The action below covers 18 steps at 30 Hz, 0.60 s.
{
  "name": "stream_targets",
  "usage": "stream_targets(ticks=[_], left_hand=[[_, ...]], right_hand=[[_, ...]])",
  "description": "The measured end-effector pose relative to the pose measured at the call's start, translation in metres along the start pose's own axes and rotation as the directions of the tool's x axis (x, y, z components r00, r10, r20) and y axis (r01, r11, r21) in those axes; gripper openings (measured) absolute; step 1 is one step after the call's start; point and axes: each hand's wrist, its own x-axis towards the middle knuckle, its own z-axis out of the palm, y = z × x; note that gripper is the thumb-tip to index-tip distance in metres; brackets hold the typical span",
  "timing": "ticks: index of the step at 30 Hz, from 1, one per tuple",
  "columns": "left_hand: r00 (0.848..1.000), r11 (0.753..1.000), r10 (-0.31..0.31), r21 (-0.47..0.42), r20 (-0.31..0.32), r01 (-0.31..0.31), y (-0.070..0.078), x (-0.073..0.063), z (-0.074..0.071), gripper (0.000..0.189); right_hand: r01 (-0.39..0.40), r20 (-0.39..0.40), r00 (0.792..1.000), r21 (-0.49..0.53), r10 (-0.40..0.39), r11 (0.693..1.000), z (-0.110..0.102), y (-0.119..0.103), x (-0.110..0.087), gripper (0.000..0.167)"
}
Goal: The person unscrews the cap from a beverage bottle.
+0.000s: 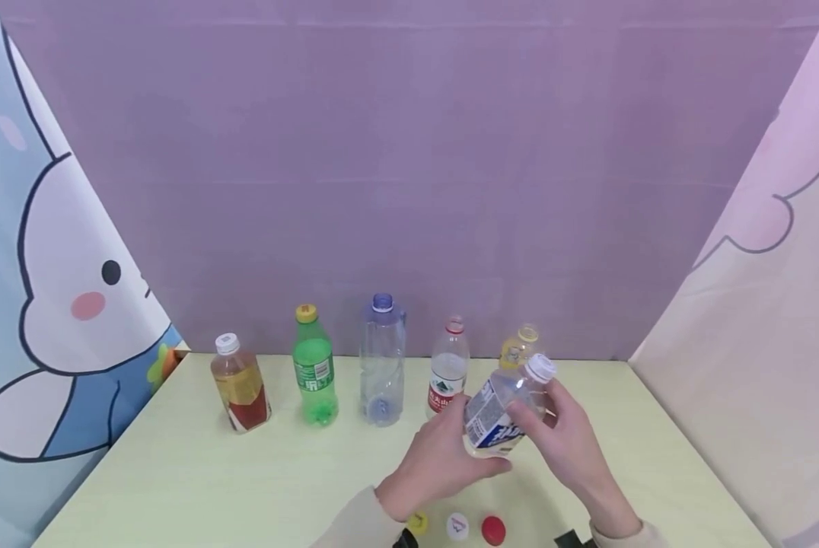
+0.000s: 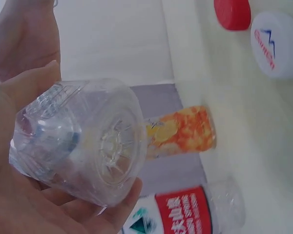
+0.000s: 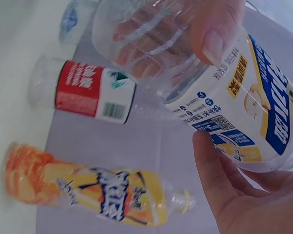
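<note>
Purple curtain (image 1: 396, 183) behind pale table (image 1: 266, 479); take red-label bottle (image 1: 448, 373) as landmark. Blue-label bottle (image 1: 488, 415), white cap (image 1: 540, 368) on top, held up in front and right of landmark. Your left hand (image 1: 444, 460) wraps lower body, right hand (image 1: 574, 441) grips upper part. Squeeze too hard: thin plastic may buckle, slip. Orange-juice bottle (image 3: 112, 192), right of landmark, uncapped, probably light: wide swing could topple it. Landmark's near side: your left sleeve (image 1: 361, 525) hangs close by yellow cap (image 1: 418, 523); careless drop could sweep it away.
</note>
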Motion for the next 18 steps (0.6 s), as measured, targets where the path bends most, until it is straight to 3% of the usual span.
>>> stream_targets(ticks=[7, 18], left_hand=[[1.000, 1.000, -0.016, 0.012, -0.015, 0.016, -0.004, -0.009, -0.025, 0.083], [0.999, 0.999, -0.031, 0.043, -0.016, 0.032, -0.023, -0.028, -0.053, 0.079]], right_hand=[[0.072, 0.081, 0.994, 0.091, -0.080, 0.993, 0.011, -0.011, 0.007, 0.048], [0.081, 0.194, 0.976, 0.115, -0.103, 0.990, 0.027, -0.021, 0.007, 0.046]])
